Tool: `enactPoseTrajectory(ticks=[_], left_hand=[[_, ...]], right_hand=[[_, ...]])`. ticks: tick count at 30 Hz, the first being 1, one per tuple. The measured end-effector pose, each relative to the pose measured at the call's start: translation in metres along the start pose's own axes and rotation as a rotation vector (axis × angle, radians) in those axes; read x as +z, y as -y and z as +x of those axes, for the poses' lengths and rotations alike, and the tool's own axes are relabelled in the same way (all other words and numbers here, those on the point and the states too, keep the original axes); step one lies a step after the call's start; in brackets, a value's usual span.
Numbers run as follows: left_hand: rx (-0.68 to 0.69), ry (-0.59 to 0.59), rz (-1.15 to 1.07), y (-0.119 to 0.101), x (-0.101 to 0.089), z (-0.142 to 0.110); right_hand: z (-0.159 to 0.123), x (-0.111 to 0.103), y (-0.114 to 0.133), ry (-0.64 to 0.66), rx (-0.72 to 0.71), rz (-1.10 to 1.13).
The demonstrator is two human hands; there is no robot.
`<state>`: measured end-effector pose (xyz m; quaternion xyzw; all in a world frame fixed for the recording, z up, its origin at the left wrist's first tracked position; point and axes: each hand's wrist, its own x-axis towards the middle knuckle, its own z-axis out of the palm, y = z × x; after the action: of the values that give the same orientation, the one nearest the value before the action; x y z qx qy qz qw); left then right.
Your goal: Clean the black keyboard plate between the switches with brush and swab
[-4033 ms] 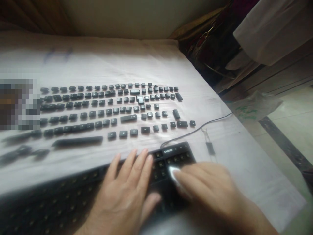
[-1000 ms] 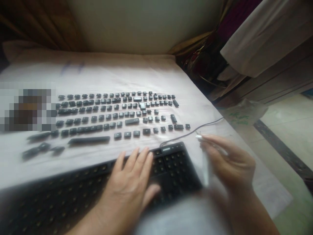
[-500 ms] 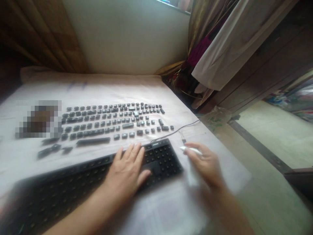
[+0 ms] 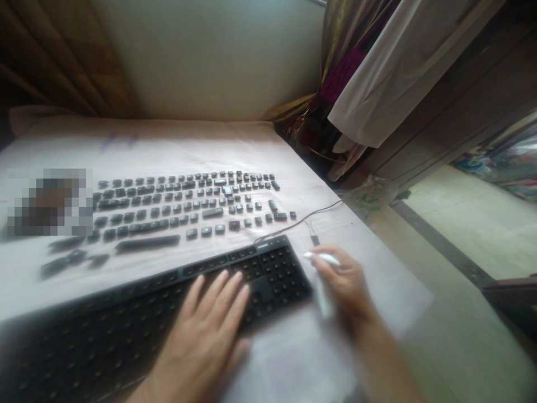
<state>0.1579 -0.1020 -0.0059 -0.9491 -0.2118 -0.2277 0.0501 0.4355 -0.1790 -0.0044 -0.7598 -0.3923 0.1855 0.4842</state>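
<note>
A black keyboard [image 4: 272, 296] with its keycaps off lies slanted across the near part of the table. My left hand [image 4: 210, 324] rests on its right-middle part, palm down with fingers stretched out. Just right of the keyboard's end, my right hand [image 4: 346, 280] is closed around a white pen-shaped tool [image 4: 329, 258] whose narrow tip points left. A blurred whitish strip shows below that hand, and I cannot make out whether it belongs to the tool. Behind the keyboard, many loose black keycaps [image 4: 174, 196] lie in rows, with a long space bar [image 4: 147, 243] near the front.
A thin cable [image 4: 308, 212] runs from the keyboard to the table's right edge. A small dark piece with a thin loop [image 4: 314, 239] lies beyond my right hand. A pixelated patch [image 4: 50, 201] covers something at left. Curtains and hanging cloth [image 4: 377, 84] border the table [image 4: 188, 137].
My left hand has slid toward me over the keyboard, off its upper edge. My right hand keeps its hold on the white tool. The view has shifted slightly.
</note>
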Motion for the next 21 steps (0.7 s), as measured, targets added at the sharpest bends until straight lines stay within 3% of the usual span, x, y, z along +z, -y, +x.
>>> enactPoseTrajectory(ticks=[3, 5, 7, 11, 15, 16, 21], left_hand=[[0.002, -0.035, -0.074, -0.004, -0.008, 0.009], [0.051, -0.006, -0.133, -0.008, -0.015, 0.020], [0.007, 0.060, -0.260, -0.015, -0.017, 0.033], [-0.131, 0.100, -0.583, -0.038, -0.010, 0.059], [-0.396, 0.295, -0.936, -0.068, -0.007, 0.072], [-0.453, 0.299, -0.995, -0.074, -0.007, 0.073], [-0.507, 0.210, -0.967, -0.085, -0.001, 0.073]], right_hand=[[-0.003, 0.000, 0.005, -0.039, 0.024, 0.060], [-0.006, 0.001, 0.011, -0.051, 0.020, 0.120], [-0.011, 0.003, 0.019, -0.064, 0.007, 0.173], [-0.024, 0.007, 0.036, -0.076, 0.008, 0.277], [-0.037, 0.015, 0.048, -0.168, 0.036, 0.391], [-0.040, 0.018, 0.051, -0.212, 0.040, 0.418], [-0.050, 0.029, 0.059, -0.308, 0.155, 0.635]])
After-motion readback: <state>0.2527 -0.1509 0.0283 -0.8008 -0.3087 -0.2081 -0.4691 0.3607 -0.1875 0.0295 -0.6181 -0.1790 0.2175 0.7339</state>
